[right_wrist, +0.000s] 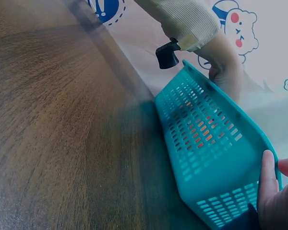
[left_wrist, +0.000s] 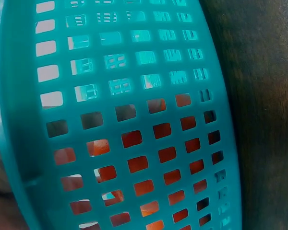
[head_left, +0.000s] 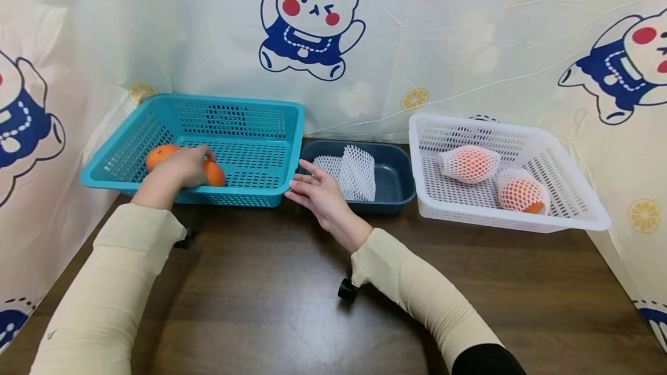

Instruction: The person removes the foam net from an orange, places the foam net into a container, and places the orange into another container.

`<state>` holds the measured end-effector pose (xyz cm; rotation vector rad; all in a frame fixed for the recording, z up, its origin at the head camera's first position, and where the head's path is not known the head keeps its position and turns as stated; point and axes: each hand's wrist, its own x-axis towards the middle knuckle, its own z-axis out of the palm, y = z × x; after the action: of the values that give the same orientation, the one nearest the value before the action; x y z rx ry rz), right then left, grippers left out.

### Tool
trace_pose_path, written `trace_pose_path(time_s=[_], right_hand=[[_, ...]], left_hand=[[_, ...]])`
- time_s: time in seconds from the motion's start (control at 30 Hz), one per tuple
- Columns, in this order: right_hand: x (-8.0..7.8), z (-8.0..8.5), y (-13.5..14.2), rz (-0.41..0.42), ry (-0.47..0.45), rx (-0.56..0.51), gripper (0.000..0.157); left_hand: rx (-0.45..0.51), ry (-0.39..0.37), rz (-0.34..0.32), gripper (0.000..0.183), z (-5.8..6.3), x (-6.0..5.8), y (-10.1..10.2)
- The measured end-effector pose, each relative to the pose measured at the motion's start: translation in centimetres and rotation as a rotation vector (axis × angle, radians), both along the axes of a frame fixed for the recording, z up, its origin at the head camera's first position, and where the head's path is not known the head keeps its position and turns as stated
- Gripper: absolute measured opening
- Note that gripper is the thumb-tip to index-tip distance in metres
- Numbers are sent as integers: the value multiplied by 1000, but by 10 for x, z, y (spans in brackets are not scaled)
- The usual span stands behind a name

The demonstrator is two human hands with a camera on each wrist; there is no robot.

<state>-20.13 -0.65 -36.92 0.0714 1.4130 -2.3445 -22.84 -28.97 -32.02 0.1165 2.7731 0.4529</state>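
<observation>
Inside the teal basket [head_left: 234,197], my left hand [head_left: 182,168] reaches over the near rim and grips an orange [head_left: 215,173]. Its fingers bend over the fruit, and part of the grip is hidden. Another orange [head_left: 160,156] lies just left of that hand. Through the basket's holes [left_wrist: 134,115] the left wrist view shows patches of orange fruit. My right hand [head_left: 323,195] is at the basket's near right corner, fingers extended, with a fingertip [right_wrist: 267,165] touching the outside near the rim.
A dark blue bin [head_left: 394,175] with white foam net sleeves [head_left: 357,172] stands between the baskets. The white basket [head_left: 484,220] on the right holds two netted fruits [head_left: 471,164]. A printed cloth [head_left: 365,91] hangs behind the brown wooden table [head_left: 292,282].
</observation>
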Motion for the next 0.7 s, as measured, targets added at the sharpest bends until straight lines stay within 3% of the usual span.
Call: trace_pose_path(time_s=[0.33, 0.53, 0.7], right_hand=[[3, 1, 0, 6, 2, 5, 58], [3, 6, 8, 74, 17, 32, 60], [3, 9, 19, 138, 42, 64, 53]], left_hand=[[5, -4, 10, 58, 2, 3, 0], [7, 51, 71, 89, 4, 2, 1], [3, 110, 105, 93, 6, 2, 5]])
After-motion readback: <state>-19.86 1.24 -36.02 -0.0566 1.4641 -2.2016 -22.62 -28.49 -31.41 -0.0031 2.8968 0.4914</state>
